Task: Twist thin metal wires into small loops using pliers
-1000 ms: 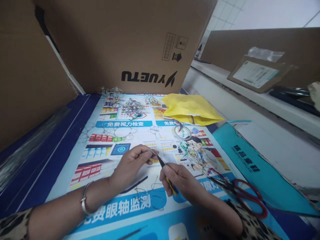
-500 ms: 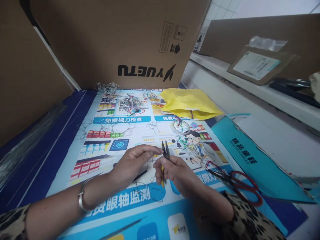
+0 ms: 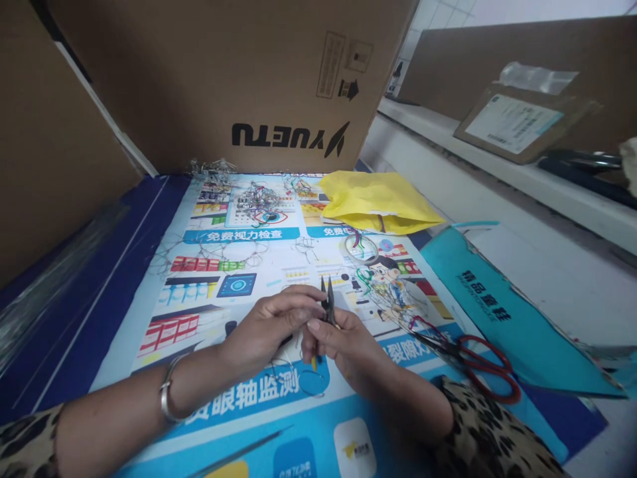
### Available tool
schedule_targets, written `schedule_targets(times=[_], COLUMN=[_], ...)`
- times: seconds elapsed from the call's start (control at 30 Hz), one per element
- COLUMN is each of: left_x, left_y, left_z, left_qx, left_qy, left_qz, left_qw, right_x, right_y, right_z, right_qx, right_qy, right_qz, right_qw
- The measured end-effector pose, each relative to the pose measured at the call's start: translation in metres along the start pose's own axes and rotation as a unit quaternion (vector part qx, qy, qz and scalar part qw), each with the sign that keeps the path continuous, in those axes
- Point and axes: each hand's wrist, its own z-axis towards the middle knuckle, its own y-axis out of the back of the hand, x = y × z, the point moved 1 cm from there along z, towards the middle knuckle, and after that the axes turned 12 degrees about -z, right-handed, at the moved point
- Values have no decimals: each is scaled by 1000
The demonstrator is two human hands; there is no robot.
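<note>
My right hand [image 3: 348, 340] is wrapped round a pair of pliers [image 3: 328, 305] with dark pointed jaws, slightly parted and pointing away from me. A yellow handle shows below my fingers. My left hand [image 3: 269, 326], with a silver bangle at the wrist, is closed, its fingertips meeting beside the pliers' jaws. What the left fingers pinch is too small to make out. Thin wire loops [image 3: 311, 382] lie on the printed sheet [image 3: 239, 425] just below my hands.
Red-handled scissors [image 3: 485, 368] lie at the right, near tangled coloured wires [image 3: 388, 292] and a tape roll [image 3: 361, 248]. Behind are a yellow bag [image 3: 378, 199], wire bundles [image 3: 259, 199] and a large cardboard box [image 3: 199, 79]. A teal board [image 3: 517, 318] lies far right.
My left fingers have moved closer round the pliers' jaws. The pliers' handle has swung slightly left in my right hand, and the view has shifted a little.
</note>
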Motion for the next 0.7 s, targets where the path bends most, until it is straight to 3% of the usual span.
schedule_targets(times=[0.13,0.23,0.47,0.57,0.7], left_x=[0,-2,-1,2,3], left_y=[1,3,3,4,5], left_z=[2,3,3,4,5], left_qx=[-5,-29,-45,-63,-74], left_qy=[10,35,42,63,48], left_qz=[-1,-30,9,48,95], left_qw=[1000,999,998,995,992], right_x=[3,12,18,16,17], right_y=[4,9,16,17,16], right_z=[0,-1,-3,-2,-2], right_qx=[-56,-107,-205,-218,-201], right_qy=[20,39,53,60,60], right_qz=[-26,-108,-327,-373,-399], right_qw=[998,988,921,900,893])
